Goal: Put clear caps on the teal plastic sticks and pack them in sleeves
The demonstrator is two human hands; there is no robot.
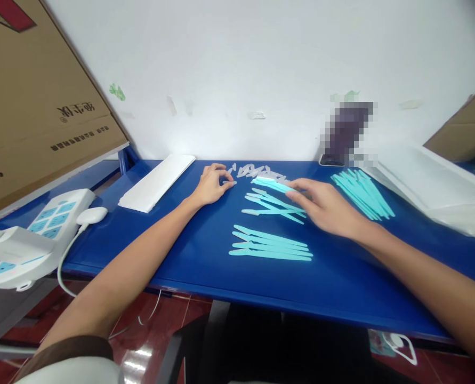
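My left hand is closed in a pinch on a small translucent blade cap, at the left end of a loose pile of similar caps. Between the thumb and fingers of my right hand is a turquoise eyebrow razor, its head pointing left toward the caps. Just below it, several razors lie crossed over one another. Nearer the front, a row of razors lies roughly side by side, heads to the left. A thicker heap of turquoise razors rests right of my right hand.
A white flat packet lies at the left, beyond a power strip with a plugged-in cable. A phone-like dark object, pixelated, leans on the wall. At the right stands a white tray. A large cardboard box rises at left.
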